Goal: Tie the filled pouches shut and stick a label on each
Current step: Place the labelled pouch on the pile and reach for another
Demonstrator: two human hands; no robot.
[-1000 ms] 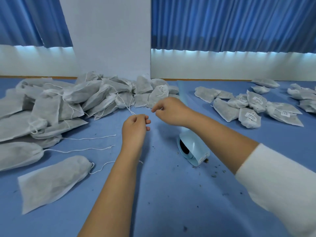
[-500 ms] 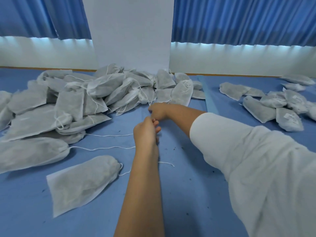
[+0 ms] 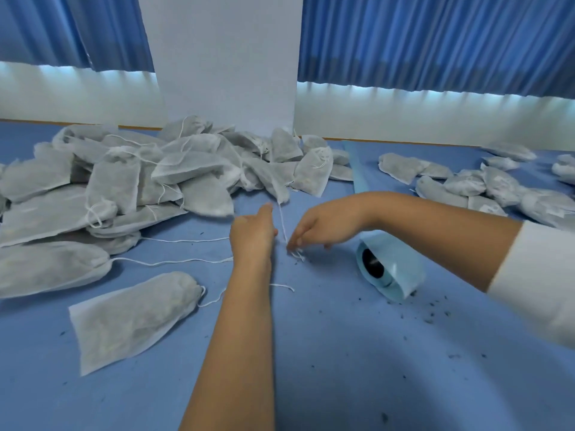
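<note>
A grey filled pouch point(image 3: 273, 177) lies at the front of the big pile, and its white drawstring point(image 3: 282, 223) runs toward me between my hands. My right hand point(image 3: 326, 223) pinches the string's frayed end just above the blue table. My left hand point(image 3: 252, 233) sits right beside the string with one digit pointing away from me; its other fingers are hidden behind the back of the hand. A light blue label roll point(image 3: 390, 270) lies on its side under my right forearm.
A large pile of grey pouches point(image 3: 130, 181) with loose strings fills the left. One single pouch point(image 3: 133, 315) lies near my left forearm. Labelled pouches point(image 3: 466, 186) sit at the right. Dark crumbs point(image 3: 435, 312) dot the blue table point(image 3: 342, 368).
My right hand has drawn back from the pile toward me, pulling the drawstring along. The view has swung right, so the label roll shows again.
</note>
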